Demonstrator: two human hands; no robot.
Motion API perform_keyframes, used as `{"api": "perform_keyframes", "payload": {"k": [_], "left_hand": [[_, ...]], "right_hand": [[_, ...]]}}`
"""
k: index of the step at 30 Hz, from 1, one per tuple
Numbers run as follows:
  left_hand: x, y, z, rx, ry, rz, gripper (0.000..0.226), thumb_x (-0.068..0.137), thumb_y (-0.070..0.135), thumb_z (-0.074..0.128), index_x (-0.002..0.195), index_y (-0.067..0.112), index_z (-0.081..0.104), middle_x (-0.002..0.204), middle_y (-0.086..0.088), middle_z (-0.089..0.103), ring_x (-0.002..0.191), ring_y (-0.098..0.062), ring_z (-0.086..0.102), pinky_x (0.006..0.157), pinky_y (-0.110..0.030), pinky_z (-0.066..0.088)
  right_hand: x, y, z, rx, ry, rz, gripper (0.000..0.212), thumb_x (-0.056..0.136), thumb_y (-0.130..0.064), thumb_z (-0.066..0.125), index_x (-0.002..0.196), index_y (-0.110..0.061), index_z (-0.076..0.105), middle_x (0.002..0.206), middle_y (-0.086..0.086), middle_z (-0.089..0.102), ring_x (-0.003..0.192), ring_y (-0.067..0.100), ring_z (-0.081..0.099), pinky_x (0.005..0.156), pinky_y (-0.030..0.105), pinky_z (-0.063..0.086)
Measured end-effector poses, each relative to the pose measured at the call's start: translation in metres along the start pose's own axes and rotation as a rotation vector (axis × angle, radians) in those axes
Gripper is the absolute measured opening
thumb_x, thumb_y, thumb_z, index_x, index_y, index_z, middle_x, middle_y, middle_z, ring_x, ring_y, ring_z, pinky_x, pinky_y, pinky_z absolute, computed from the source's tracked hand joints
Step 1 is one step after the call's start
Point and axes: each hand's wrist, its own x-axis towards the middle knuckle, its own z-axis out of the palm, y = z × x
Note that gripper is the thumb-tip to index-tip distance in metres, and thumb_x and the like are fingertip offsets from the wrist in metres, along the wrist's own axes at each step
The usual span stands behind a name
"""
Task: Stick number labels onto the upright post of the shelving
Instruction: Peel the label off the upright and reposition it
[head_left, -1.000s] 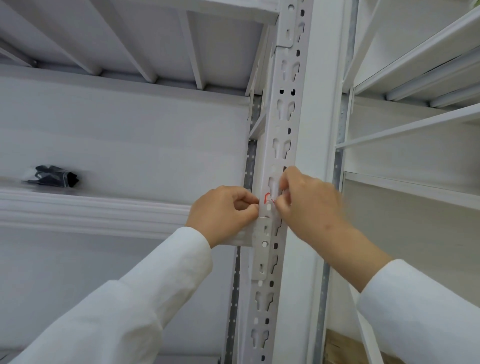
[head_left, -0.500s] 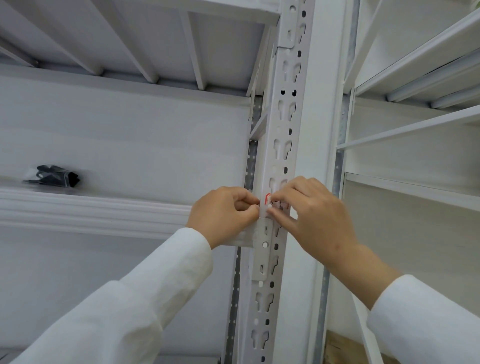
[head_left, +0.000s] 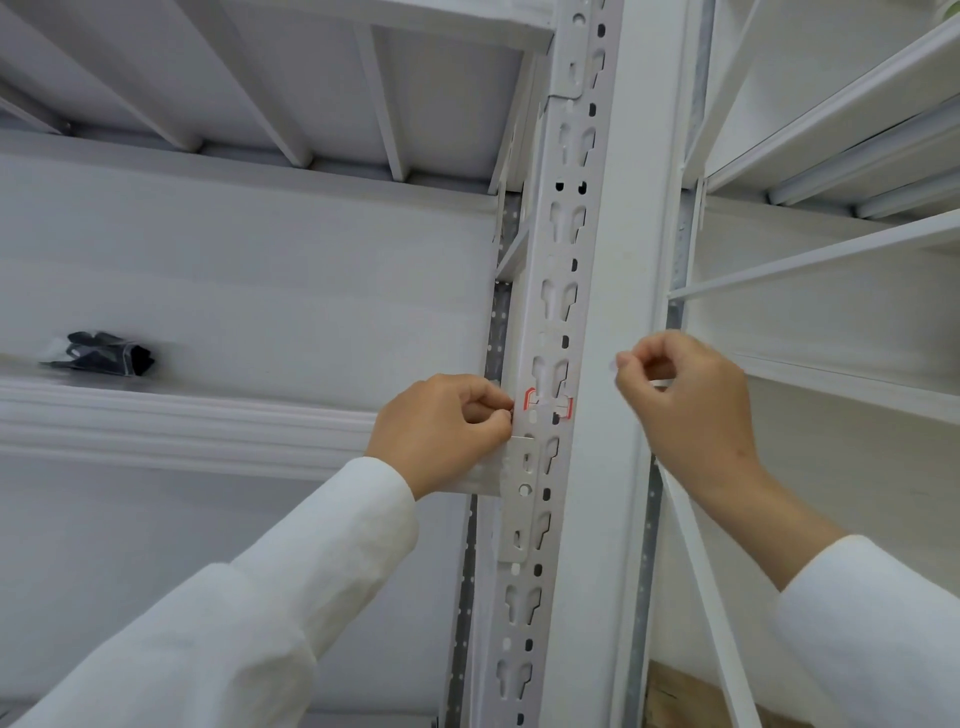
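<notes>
Red-edged label (head_left: 548, 409) lies crosswise on the vertical post (head_left: 558, 312), left hand (head_left: 441, 431) touching.

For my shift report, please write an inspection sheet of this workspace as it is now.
Surface: white slotted post, upright.
Job's things: red-edged label across the post's slotted face; number unreadable.
Clutter: dark bundle on the left shelf.
Grippers: left hand at the label's left edge; right hand off the post, fingertips pinched, contents unclear.
Cables: nothing seen.
Surroundings: white shelves on both sides.
</notes>
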Motion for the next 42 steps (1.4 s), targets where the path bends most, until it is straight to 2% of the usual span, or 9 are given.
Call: {"api": "perform_keyframes", "payload": {"k": [5, 10, 15, 18, 23, 27, 35, 38, 42], "left_hand": [[-0.001, 0.000, 0.001, -0.065, 0.007, -0.008, 0.011, 0.077, 0.046, 0.064, 0.079, 0.035, 0.065, 0.079, 0.019, 0.073, 0.087, -0.001, 0.065, 0.085, -0.029, 0.049], [-0.005, 0.004, 0.004, -0.211, 0.077, 0.091, 0.056, 0.056, 0.063, 0.061, 0.109, 0.043, 0.060, 0.103, 0.022, 0.059, 0.098, 0.000, 0.057, 0.090, -0.029, 0.046], [-0.012, 0.005, 0.001, -0.462, 0.023, 0.214, 0.025, 0.064, 0.036, 0.077, 0.088, 0.035, 0.073, 0.089, 0.003, 0.070, 0.087, -0.017, 0.065, 0.086, -0.036, 0.053], [-0.014, 0.003, 0.003, -0.571, 0.005, 0.199, 0.005, 0.067, 0.023, 0.073, 0.072, 0.022, 0.074, 0.071, 0.005, 0.074, 0.074, -0.011, 0.069, 0.075, -0.019, 0.054], [-0.008, -0.001, 0.000, -0.483, -0.036, 0.191, 0.022, 0.076, 0.010, 0.071, 0.061, 0.026, 0.070, 0.058, 0.011, 0.066, 0.061, -0.004, 0.057, 0.064, -0.013, 0.046], [-0.008, 0.003, 0.000, -0.529, -0.086, 0.201, 0.009, 0.078, 0.012, 0.068, 0.079, 0.019, 0.073, 0.074, 0.009, 0.073, 0.073, 0.000, 0.065, 0.071, -0.008, 0.047], [-0.001, 0.001, -0.004, -0.528, 0.006, 0.140, 0.019, 0.082, 0.010, 0.065, 0.064, 0.017, 0.063, 0.051, 0.013, 0.062, 0.051, -0.002, 0.052, 0.057, -0.011, 0.046], [0.008, -0.002, -0.010, -0.600, 0.086, 0.047, 0.017, 0.086, 0.014, 0.060, 0.070, 0.016, 0.061, 0.050, 0.010, 0.063, 0.045, -0.004, 0.052, 0.051, -0.014, 0.048], [0.012, -0.004, -0.004, -0.521, 0.067, 0.043, 0.013, 0.087, 0.015, 0.059, 0.076, 0.019, 0.065, 0.051, 0.011, 0.065, 0.045, -0.002, 0.053, 0.048, -0.009, 0.044]], "right_hand": [[-0.003, 0.000, -0.010, 0.315, -0.068, 0.167, 0.015, 0.085, -0.019, 0.063, 0.070, -0.018, 0.060, 0.064, -0.003, 0.063, 0.064, 0.021, 0.064, 0.066, 0.039, 0.056], [-0.014, -0.024, -0.003, 0.478, -0.415, 0.184, 0.014, 0.081, -0.012, 0.068, 0.068, -0.015, 0.065, 0.056, -0.004, 0.064, 0.049, 0.008, 0.059, 0.053, 0.023, 0.054], [-0.019, -0.033, 0.006, 0.555, -0.506, 0.207, 0.013, 0.081, -0.011, 0.070, 0.069, -0.015, 0.066, 0.056, -0.004, 0.068, 0.053, 0.008, 0.063, 0.053, 0.020, 0.054], [-0.023, -0.033, 0.006, 0.606, -0.588, 0.289, 0.009, 0.082, -0.011, 0.069, 0.073, -0.010, 0.064, 0.058, -0.002, 0.069, 0.055, 0.008, 0.064, 0.056, 0.022, 0.056], [-0.018, -0.028, -0.009, 0.734, -0.699, 0.426, 0.009, 0.082, -0.011, 0.066, 0.074, -0.007, 0.065, 0.065, 0.002, 0.070, 0.058, 0.010, 0.066, 0.057, 0.020, 0.055], [-0.016, -0.027, -0.009, 0.696, -0.660, 0.414, 0.012, 0.081, -0.014, 0.068, 0.070, -0.011, 0.066, 0.065, 0.000, 0.071, 0.059, 0.010, 0.065, 0.059, 0.022, 0.056], [-0.013, -0.022, -0.008, 0.679, -0.585, 0.449, 0.013, 0.084, -0.019, 0.064, 0.071, -0.015, 0.063, 0.064, -0.003, 0.068, 0.053, 0.009, 0.062, 0.054, 0.021, 0.053], [-0.005, -0.007, -0.010, 0.586, -0.356, 0.513, 0.006, 0.084, -0.021, 0.066, 0.080, -0.017, 0.065, 0.073, 0.000, 0.067, 0.054, 0.007, 0.061, 0.053, 0.022, 0.053], [-0.005, -0.001, 0.003, 0.363, -0.471, 0.511, 0.032, 0.079, -0.036, 0.070, 0.104, -0.019, 0.059, 0.095, 0.000, 0.066, 0.080, 0.011, 0.066, 0.066, 0.031, 0.059]]}}
